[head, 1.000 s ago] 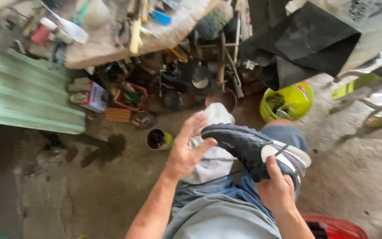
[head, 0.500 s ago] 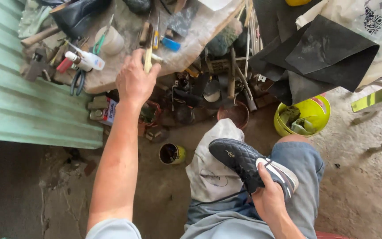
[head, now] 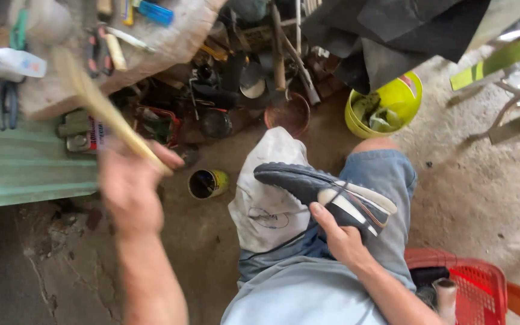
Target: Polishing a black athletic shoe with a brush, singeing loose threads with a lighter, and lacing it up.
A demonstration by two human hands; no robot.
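My right hand [head: 339, 236] grips the heel end of a dark shoe [head: 323, 191] with white stripes, resting it on my knees over a white cloth [head: 266, 201]. My left hand [head: 129, 180] is blurred with motion and holds a long pale wooden stick [head: 97, 102] that points up and left toward the cluttered workbench [head: 182, 30]. A small open tin [head: 207, 183] with a yellow side stands on the ground between my left hand and the shoe.
Tools, pliers and a white tube lie on the workbench. Under it sit cans, a round brown bowl [head: 288, 114] and dark clutter. A yellow bucket [head: 386, 105] stands at upper right, a red basket [head: 464, 289] at lower right, a green corrugated sheet [head: 19, 162] at left.
My left hand left the shoe, reached up to the workbench, and has come back down holding the wooden stick. The right hand has kept the shoe on my knees.
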